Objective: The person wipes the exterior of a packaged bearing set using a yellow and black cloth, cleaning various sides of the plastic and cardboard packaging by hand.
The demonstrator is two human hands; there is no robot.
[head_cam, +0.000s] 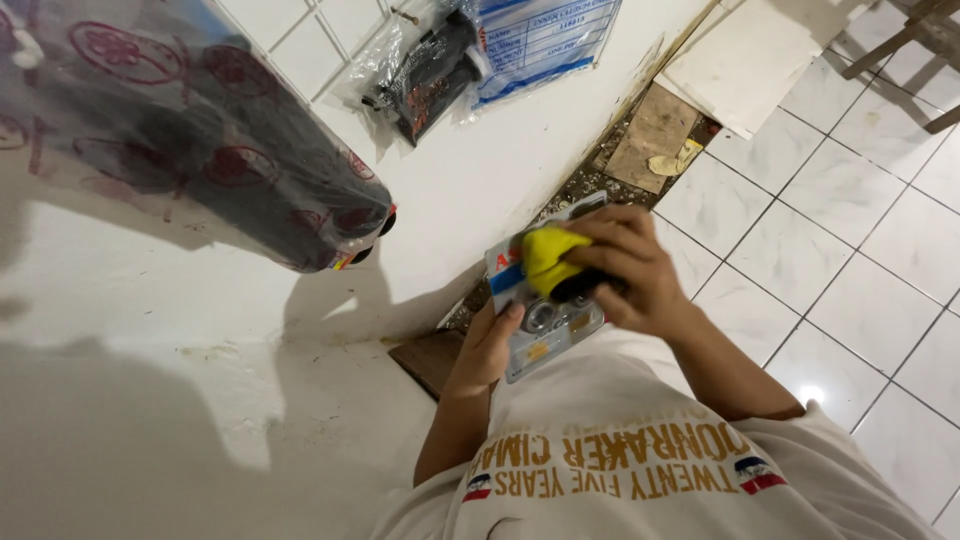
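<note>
- While the left hand (pixel 490 345) is gripping the lower edge of a blister pack (pixel 545 300) from below, its thumb is pressing on the clear front.
- The right hand (pixel 630 270) is closing over a yellow-and-black tool (pixel 555 262), holding it against the pack above the floor.
- A dark plastic-wrapped bundle (pixel 230 150) is jutting out at the upper left.
- A bagged black item (pixel 430 70) and a blue-and-white sheet (pixel 540 40) are hanging on the white wall (pixel 480 170).
- White floor tiles (pixel 850 250) are stretching away on the right.
</note>
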